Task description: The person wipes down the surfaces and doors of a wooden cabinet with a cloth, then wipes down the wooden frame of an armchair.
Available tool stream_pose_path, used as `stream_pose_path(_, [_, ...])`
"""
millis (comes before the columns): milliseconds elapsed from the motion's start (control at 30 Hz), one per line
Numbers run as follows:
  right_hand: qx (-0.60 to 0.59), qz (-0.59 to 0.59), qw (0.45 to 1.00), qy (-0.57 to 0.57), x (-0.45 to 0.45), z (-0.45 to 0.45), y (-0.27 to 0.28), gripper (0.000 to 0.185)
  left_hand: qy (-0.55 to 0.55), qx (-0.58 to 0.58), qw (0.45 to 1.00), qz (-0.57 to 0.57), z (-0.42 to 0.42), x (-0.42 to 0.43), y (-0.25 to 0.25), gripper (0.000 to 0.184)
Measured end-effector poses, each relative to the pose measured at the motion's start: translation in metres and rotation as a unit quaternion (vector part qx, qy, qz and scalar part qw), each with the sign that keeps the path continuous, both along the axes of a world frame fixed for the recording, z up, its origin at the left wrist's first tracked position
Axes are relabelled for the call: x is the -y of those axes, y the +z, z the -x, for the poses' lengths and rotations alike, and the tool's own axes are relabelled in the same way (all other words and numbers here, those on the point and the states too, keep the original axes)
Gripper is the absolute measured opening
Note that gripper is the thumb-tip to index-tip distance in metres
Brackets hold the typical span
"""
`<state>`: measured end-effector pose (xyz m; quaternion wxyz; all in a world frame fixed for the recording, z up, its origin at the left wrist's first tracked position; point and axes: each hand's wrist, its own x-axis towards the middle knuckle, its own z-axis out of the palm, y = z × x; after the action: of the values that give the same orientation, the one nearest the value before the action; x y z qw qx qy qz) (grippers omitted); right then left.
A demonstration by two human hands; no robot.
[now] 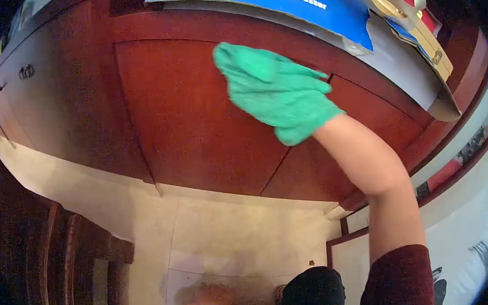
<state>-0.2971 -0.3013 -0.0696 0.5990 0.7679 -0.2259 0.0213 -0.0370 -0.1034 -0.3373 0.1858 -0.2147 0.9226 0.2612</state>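
Currently right arm (370,159) is pointing toward red cabinet (178,112), green cloth (276,87) hiding fingers, grip unclear; left hand (213,301) is hanging low, openness blurred; blue box (278,6) overhanging.

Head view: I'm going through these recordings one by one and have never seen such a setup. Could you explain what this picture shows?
There is no machine here, just a person working with two bare hands. The single picture comes from a camera worn on the head, looking forward and down; its wide lens bends the edges.

The bare right forearm reaches up to a reddish-brown wooden cabinet. A crumpled green cloth covers the right hand at the cabinet's front, so its grip is hidden. The left hand is low and blurred, above the pale tiled floor; I can make out nothing in it. A blue printed cardboard box appears to lie on top of the cabinet.
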Motion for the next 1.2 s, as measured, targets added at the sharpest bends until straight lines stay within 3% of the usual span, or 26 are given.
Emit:
stream_pose_path(100, [0.018, -0.028, 0.997, -0.076, -0.043, 0.050, 0.001, 0.021, 0.031, 0.103, 0.992, -0.060, 0.013, -0.002, -0.006, 0.040])
stream_pose_path(200, [0.047, -0.028, 0.983, -0.176, -0.083, 0.095, -0.001, 0.022, -0.020, 0.125, 0.989, -0.078, 0.022, 0.004, -0.005, 0.040])
stream_pose_path(300, [0.091, 0.003, 0.954, -0.285, -0.109, 0.122, -0.010, 0.024, -0.041, 0.080, 0.993, -0.075, 0.016, 0.000, -0.043, 0.044])
stream_pose_path(367, [0.142, 0.018, 0.933, -0.331, -0.116, 0.126, -0.020, 0.025, -0.053, 0.099, 0.992, -0.056, 0.027, 0.007, -0.027, 0.042])
stream_pose_path(400, [0.211, -0.004, 0.928, -0.308, -0.112, 0.123, -0.024, 0.025, -0.058, 0.109, 0.991, -0.045, 0.032, 0.010, -0.021, 0.042])
stream_pose_path(433, [0.351, -0.078, 0.900, -0.245, -0.104, 0.120, -0.034, 0.023, -0.047, 0.079, 0.995, -0.031, 0.032, 0.007, -0.033, 0.042])
stream_pose_path(500, [0.604, -0.199, 0.772, -0.027, -0.087, 0.114, -0.054, 0.018, -0.023, 0.022, 0.999, -0.003, 0.026, -0.002, -0.065, 0.043])
stream_pose_path(633, [0.442, -0.226, 0.853, -0.160, -0.056, 0.089, -0.054, 0.027, -0.034, 0.113, 0.992, -0.046, 0.043, 0.003, -0.038, 0.043])
stream_pose_path(700, [0.367, -0.062, 0.926, 0.059, -0.049, 0.093, -0.071, 0.037, -0.040, 0.088, 0.995, -0.024, 0.043, 0.002, -0.029, 0.042])
stream_pose_path(733, [0.361, -0.039, 0.924, 0.120, -0.040, 0.105, -0.071, 0.035, -0.038, 0.091, 0.995, -0.018, 0.044, 0.003, -0.027, 0.041])
stream_pose_path(800, [0.473, -0.196, 0.858, 0.036, -0.072, 0.098, -0.059, 0.044, -0.035, 0.096, 0.995, -0.009, 0.043, 0.006, -0.025, 0.040])
stream_pose_path(867, [0.415, -0.148, 0.898, 0.009, -0.083, 0.095, -0.048, 0.044, -0.030, 0.094, 0.995, -0.023, 0.042, 0.009, -0.022, 0.036])
stream_pose_path(967, [0.364, -0.163, 0.917, -0.032, -0.079, 0.082, -0.044, 0.027, -0.043, 0.068, 0.997, -0.016, 0.041, 0.008, -0.022, 0.032])
stream_pose_path(1033, [0.293, -0.177, 0.938, -0.052, -0.076, 0.062, -0.039, 0.027, -0.043, 0.052, 0.998, -0.007, 0.038, 0.007, -0.023, 0.031])
stream_pose_path(1100, [0.076, -0.103, 0.978, -0.163, -0.069, 0.054, -0.053, 0.004, -0.024, 0.041, 0.999, -0.006, 0.035, 0.006, -0.024, 0.030])
stream_pose_path(1167, [-0.153, -0.019, 0.953, -0.260, -0.060, 0.046, -0.066, 0.025, -0.027, 0.043, 0.999, 0.001, 0.029, 0.001, -0.036, 0.035])
stream_pose_path(1200, [-0.240, 0.149, 0.915, -0.287, -0.055, 0.041, -0.064, 0.031, -0.028, 0.042, 0.999, 0.007, 0.026, 0.000, -0.039, 0.039])
